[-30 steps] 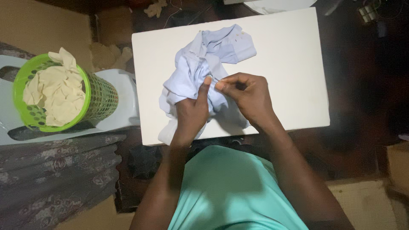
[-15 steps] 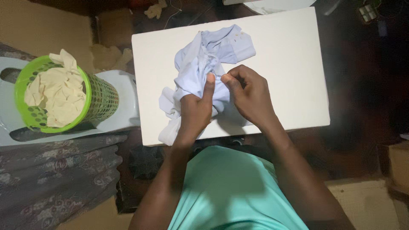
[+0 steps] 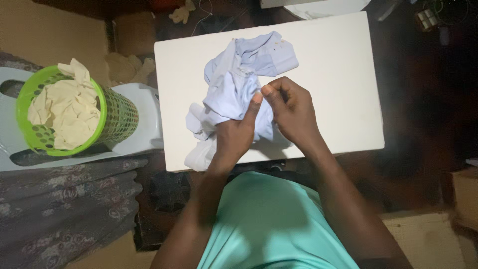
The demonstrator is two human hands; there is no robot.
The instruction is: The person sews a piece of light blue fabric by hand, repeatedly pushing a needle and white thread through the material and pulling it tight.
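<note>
1. One container is seen: a green perforated basket (image 3: 112, 117) at the left edge of the view, standing on a pale blue plastic surface (image 3: 142, 134). It is filled above its rim with crumpled cream-coloured cloth (image 3: 64, 112).
2. A light blue garment (image 3: 239, 84) is bunched on the white board (image 3: 328, 84), left of the board's middle. Its long axis runs slantwise, from the near left edge of the board up toward the far middle; a broader folded part lies at the far end, and a narrow tail reaches the near edge.
3. The left hand (image 3: 234, 137) is closed on a fold of the garment, the thumb pressed flat on top of the cloth.
4. The right hand (image 3: 294, 114) is curled narrow, thumb and forefinger pinched on the same fold, just beside the left thumb; the two hands are almost touching.
5. Both forearms are extended over a turquoise shirt (image 3: 269, 224) at the bottom of the view.
6. Grey patterned fabric (image 3: 64, 209) is spread below the basket.
</note>
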